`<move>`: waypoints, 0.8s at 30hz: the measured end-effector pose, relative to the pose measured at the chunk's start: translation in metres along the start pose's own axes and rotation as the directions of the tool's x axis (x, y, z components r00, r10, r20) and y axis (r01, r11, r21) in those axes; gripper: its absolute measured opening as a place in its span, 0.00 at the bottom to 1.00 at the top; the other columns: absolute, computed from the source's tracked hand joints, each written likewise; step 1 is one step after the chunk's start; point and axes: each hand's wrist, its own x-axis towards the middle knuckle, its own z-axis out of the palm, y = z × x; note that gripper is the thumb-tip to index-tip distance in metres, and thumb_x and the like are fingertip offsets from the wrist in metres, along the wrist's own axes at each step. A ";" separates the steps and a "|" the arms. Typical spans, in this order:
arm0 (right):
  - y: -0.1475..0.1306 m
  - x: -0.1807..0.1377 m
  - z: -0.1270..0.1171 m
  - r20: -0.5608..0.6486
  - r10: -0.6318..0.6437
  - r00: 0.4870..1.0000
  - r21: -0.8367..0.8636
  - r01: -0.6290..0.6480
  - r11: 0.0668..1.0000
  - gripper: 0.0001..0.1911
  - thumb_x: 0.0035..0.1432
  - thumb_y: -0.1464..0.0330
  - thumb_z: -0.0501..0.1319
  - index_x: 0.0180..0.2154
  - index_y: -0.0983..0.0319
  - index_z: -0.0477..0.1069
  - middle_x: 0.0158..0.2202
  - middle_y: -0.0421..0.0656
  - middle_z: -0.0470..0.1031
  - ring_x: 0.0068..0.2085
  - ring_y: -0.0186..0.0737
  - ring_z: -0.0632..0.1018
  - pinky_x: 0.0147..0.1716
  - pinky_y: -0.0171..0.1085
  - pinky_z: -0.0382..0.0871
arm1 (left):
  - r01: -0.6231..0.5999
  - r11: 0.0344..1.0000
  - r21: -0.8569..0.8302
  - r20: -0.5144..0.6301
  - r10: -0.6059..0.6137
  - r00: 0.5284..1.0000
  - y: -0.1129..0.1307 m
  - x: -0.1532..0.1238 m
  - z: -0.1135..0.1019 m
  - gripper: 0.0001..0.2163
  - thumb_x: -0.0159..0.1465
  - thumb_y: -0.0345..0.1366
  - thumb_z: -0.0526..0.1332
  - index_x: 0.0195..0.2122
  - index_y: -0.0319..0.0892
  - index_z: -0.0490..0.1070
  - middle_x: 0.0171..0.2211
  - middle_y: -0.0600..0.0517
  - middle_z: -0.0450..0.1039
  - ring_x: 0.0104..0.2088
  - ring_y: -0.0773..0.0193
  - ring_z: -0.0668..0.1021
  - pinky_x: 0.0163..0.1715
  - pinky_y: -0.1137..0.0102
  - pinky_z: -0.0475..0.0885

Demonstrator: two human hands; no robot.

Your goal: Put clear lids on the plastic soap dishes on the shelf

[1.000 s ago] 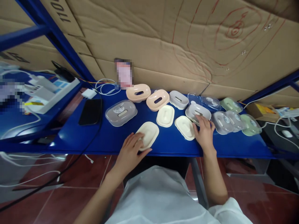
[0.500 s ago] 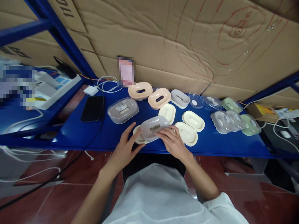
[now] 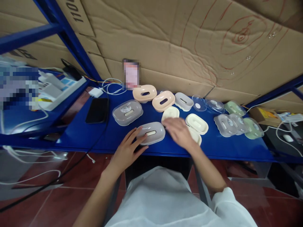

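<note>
Blue worktop (image 3: pixel 99 138), running left to right, cardboard behind it. At the near edge sits a grey box (image 3: pixel 151 133). Left of it, farther back, another grey box (image 3: pixel 127 112), and left again a black phone (image 3: pixel 97 110) lying flat. Far left corner: a white charger (image 3: pixel 96 92) and coiled white cable (image 3: pixel 113 88). Along the back, two peach boxes (image 3: pixel 145 93) side by side, a grey base (image 3: pixel 182 101), two clear lids (image 3: pixel 198 103). In the middle, cream trays (image 3: pixel 197 123). Off to the right, grey and green boxes (image 3: pixel 253 130) packed close together.
</note>
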 end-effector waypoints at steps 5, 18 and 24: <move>0.110 0.015 -0.053 -0.186 0.651 0.736 -0.214 -0.677 0.704 0.19 0.70 0.63 0.59 0.57 0.63 0.77 0.61 0.59 0.78 0.65 0.62 0.74 0.66 0.61 0.60 | -0.001 0.997 -0.081 -0.027 -0.001 1.000 0.002 0.002 -0.001 0.17 0.73 0.40 0.66 0.62 0.50 0.74 0.71 0.44 0.65 0.71 0.45 0.70 0.66 0.47 0.74; 0.054 -0.013 -0.045 -0.006 0.679 0.734 0.852 -0.352 0.387 0.19 0.66 0.49 0.67 0.49 0.53 0.75 0.34 0.37 0.73 0.37 0.38 0.78 0.43 0.40 0.78 | 0.147 0.962 -0.231 0.125 -0.120 0.985 0.009 0.012 -0.009 0.32 0.73 0.42 0.65 0.75 0.57 0.54 0.77 0.44 0.54 0.75 0.48 0.65 0.70 0.49 0.70; 0.010 -0.001 -0.021 0.338 0.602 0.724 0.881 -0.468 0.067 0.24 0.64 0.48 0.68 0.52 0.58 0.79 0.32 0.40 0.72 0.34 0.38 0.74 0.39 0.41 0.77 | 0.098 0.976 -0.194 0.119 -0.075 0.990 0.008 0.015 -0.005 0.37 0.71 0.42 0.68 0.77 0.59 0.51 0.80 0.44 0.44 0.75 0.42 0.63 0.69 0.47 0.71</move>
